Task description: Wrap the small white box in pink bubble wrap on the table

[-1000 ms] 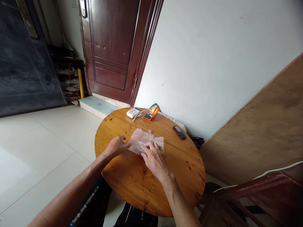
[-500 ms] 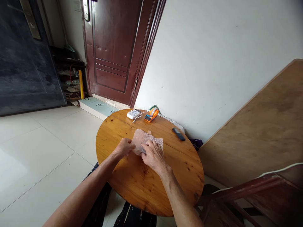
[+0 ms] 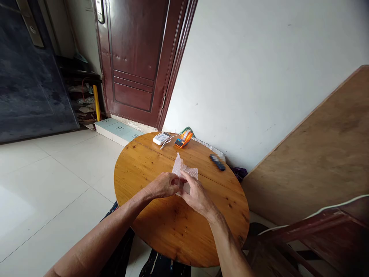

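A sheet of pinkish clear bubble wrap (image 3: 190,172) lies near the middle of the round wooden table (image 3: 201,231), its left part raised and folded upward. My left hand (image 3: 167,184) is closed on the wrap's left edge, fingers curled. My right hand (image 3: 196,194) rests on the wrap from the right, thumb and fingers bent around its near part. Between the two hands a greyish surface shows under the wrap; I cannot make out what it is.
At the table's far edge lie a white device with a cable (image 3: 161,138) and an orange tape dispenser (image 3: 183,140). A dark, partly blurred object (image 3: 217,162) lies at the right. Beyond stand a white wall (image 3: 245,77) and a dark red door (image 3: 132,57).
My left hand has moved right, bringing the wrap's left side up and over toward my right hand. My right hand has lifted from lying flat to a bent grip. The view has shifted slightly.
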A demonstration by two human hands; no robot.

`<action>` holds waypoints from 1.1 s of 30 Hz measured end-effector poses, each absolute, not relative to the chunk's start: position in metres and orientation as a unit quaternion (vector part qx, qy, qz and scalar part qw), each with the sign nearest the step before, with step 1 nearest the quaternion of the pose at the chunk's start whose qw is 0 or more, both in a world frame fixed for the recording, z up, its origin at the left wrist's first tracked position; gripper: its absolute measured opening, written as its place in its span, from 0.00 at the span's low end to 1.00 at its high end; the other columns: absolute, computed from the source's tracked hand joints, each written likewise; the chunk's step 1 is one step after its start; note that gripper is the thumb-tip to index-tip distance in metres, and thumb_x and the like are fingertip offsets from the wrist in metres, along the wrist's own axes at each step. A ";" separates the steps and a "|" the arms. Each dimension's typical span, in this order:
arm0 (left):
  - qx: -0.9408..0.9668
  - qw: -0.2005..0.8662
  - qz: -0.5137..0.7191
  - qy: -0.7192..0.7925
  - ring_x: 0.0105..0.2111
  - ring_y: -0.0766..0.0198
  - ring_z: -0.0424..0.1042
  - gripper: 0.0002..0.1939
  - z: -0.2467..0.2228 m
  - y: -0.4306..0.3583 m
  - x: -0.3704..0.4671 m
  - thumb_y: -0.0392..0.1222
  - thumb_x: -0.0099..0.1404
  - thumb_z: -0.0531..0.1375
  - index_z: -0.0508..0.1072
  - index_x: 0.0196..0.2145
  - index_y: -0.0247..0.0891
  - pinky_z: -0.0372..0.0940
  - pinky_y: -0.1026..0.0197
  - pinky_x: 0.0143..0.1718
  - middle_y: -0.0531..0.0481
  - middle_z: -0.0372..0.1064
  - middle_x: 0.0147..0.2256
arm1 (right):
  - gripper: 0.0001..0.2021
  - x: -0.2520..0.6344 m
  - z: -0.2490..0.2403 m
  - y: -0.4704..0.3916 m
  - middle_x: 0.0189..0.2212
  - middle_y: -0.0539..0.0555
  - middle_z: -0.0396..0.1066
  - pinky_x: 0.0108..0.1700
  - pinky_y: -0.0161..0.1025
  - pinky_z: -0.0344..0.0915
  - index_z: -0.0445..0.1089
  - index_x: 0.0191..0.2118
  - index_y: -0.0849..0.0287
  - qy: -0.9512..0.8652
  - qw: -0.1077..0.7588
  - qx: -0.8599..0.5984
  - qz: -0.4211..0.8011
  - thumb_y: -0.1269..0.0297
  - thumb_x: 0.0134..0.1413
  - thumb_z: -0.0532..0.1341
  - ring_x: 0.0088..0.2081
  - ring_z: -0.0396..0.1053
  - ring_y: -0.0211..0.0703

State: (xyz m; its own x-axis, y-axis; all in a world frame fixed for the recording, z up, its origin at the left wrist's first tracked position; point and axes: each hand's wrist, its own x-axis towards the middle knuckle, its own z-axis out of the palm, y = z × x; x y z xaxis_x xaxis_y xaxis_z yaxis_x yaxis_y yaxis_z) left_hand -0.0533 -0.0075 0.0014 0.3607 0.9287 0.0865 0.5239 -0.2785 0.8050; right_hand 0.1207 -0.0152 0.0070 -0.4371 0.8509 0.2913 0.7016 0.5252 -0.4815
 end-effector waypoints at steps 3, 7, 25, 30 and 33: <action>0.781 0.293 0.251 0.491 0.23 0.66 0.62 0.08 0.006 -0.008 -0.052 0.32 0.55 0.54 0.71 0.23 0.37 0.51 0.65 0.26 0.52 0.66 0.22 | 0.20 0.136 0.001 -0.021 0.49 0.59 0.73 0.56 0.48 0.62 0.68 0.52 0.56 -0.785 0.350 -0.492 0.136 0.68 0.52 0.58 0.52 0.68 0.51; 0.804 0.226 0.192 0.515 0.28 0.59 0.69 0.12 0.013 -0.007 -0.046 0.33 0.59 0.53 0.72 0.22 0.39 0.56 0.62 0.30 0.46 0.72 0.26 | 0.17 0.159 -0.009 -0.026 0.46 0.61 0.74 0.52 0.48 0.64 0.71 0.47 0.59 -0.693 0.389 -0.592 0.136 0.57 0.53 0.58 0.49 0.70 0.53; 0.873 0.133 0.207 0.421 0.46 0.55 0.68 0.08 -0.005 0.001 -0.051 0.33 0.57 0.58 0.75 0.35 0.36 0.66 0.58 0.46 0.42 0.68 0.45 | 0.41 0.145 -0.041 -0.004 0.29 0.52 0.75 0.34 0.39 0.62 0.57 0.62 0.61 -0.566 0.329 -0.714 0.250 0.52 0.42 0.66 0.34 0.73 0.50; 0.886 0.135 0.205 0.393 0.45 0.57 0.68 0.09 -0.008 0.003 -0.052 0.34 0.58 0.58 0.75 0.37 0.38 0.66 0.59 0.46 0.44 0.68 0.44 | 0.34 0.141 -0.043 -0.005 0.24 0.49 0.74 0.31 0.39 0.63 0.62 0.58 0.59 -0.570 0.361 -0.696 0.246 0.60 0.41 0.64 0.30 0.72 0.49; 0.889 0.131 0.217 0.382 0.44 0.58 0.67 0.11 -0.014 0.003 -0.053 0.35 0.59 0.59 0.76 0.40 0.41 0.66 0.60 0.45 0.46 0.67 0.45 | 0.31 0.135 -0.036 -0.006 0.28 0.50 0.77 0.32 0.39 0.66 0.64 0.56 0.57 -0.537 0.417 -0.672 0.292 0.60 0.41 0.64 0.31 0.73 0.49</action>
State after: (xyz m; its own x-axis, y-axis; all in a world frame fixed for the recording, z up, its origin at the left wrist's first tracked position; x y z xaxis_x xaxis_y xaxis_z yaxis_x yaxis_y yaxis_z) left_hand -0.0529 0.0033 -0.0138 0.6132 0.7363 0.2861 0.6225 -0.6734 0.3989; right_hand 0.1347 -0.0057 -0.0356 0.2517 0.9662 0.0560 0.4788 -0.0740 -0.8748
